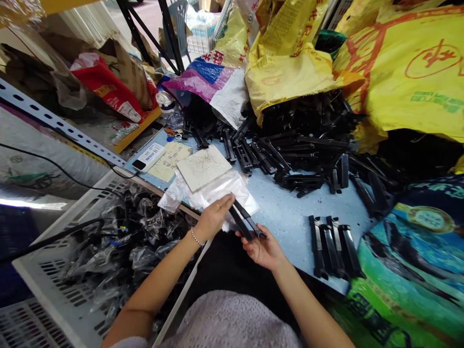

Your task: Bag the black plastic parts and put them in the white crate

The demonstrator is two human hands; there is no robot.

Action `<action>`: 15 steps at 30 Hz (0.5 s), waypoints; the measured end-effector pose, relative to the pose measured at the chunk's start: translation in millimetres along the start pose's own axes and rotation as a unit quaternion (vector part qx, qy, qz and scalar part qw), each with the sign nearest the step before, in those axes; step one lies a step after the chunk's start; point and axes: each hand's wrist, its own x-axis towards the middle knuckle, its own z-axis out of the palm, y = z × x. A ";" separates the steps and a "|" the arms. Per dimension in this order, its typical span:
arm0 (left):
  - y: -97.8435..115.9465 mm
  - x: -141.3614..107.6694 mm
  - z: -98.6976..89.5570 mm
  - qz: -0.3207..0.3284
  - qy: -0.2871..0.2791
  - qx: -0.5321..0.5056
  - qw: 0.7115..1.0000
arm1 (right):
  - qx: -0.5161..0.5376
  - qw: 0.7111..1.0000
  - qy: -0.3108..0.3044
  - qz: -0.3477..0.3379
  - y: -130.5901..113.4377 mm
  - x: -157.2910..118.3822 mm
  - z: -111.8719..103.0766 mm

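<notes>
Between my two hands, above the near edge of the blue table, two long narrow black pieces [240,223] lie side by side at a slant. My left hand [214,216] pinches their upper end. At the lower end, the fingers and thumb of my right hand [264,245] are closed round them. Just beyond my left hand, a pale square tile [203,167] with fine scraps on it rests on clear plastic bags [237,188]. To the right, several similar black pieces [331,249] lie in a neat row. What the pieces are exactly, I cannot tell.
A heap of loose black pieces [290,154] spills from yellow sacks [290,72] at the back. A white crate [47,261] with bagged black items stands at left. A phone [149,157], a handwritten note [169,159] and a clear bottle [170,110] are left of the tile.
</notes>
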 end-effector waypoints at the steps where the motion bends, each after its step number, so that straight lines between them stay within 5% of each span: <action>1: 9.0 -5.9 0.5 0.034 -0.005 -0.006 0.999 | -0.007 0.999 0.000 -0.032 -1.3 4.2 2.1; 4: 34.5 -21.3 5.0 0.084 -0.028 -0.047 0.995 | -0.121 0.976 0.089 -0.159 -1.1 14.3 12.1; 7: 49.3 -28.4 7.2 0.070 -0.086 -0.072 0.991 | -0.338 0.875 0.221 -0.267 11.0 15.9 24.7; 9: 56.2 -30.7 2.2 0.066 -0.119 -0.077 0.988 | -0.451 0.809 0.241 -0.289 23.1 9.7 35.2; 11: 65.6 -36.2 -11.8 0.074 -0.105 -0.077 0.989 | -0.506 0.796 0.181 -0.280 31.8 -3.2 46.4; 13: 75.0 -48.7 -36.1 0.049 -0.083 -0.078 0.992 | -0.520 0.815 0.062 -0.247 30.5 -23.1 54.5; 15: 73.5 -68.9 -68.3 -0.028 -0.131 -0.079 0.988 | -0.543 0.812 -0.002 -0.214 16.1 -50.0 53.7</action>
